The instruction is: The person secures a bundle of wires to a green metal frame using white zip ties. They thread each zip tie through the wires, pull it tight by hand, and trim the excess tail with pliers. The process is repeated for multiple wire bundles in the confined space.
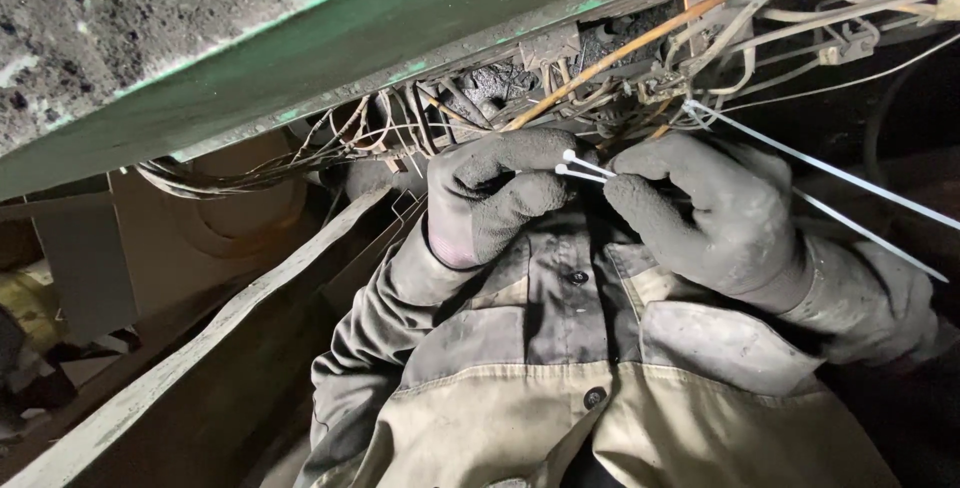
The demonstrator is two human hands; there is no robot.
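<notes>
My left hand (497, 196), in a dark grey work glove, is closed on the ends of two white cable ties (585, 170). In a matching glove, my right hand (703, 210) pinches the same ties just to the right. Their long thin tails (860, 183) run off to the right edge. One tie reaches up to a tangle of old wires (600, 78) directly above both hands. An orange wire (640, 40) crosses the tangle diagonally. Below the hands lies a grey and beige work jacket (600, 378) with dark buttons.
A green painted metal beam (330, 48) slants across the top, with rough concrete (100, 18) above it. A loose wire bundle (230, 176) trails left under the beam. A pale worn board (210, 338) runs diagonally at lower left. The right side is dark.
</notes>
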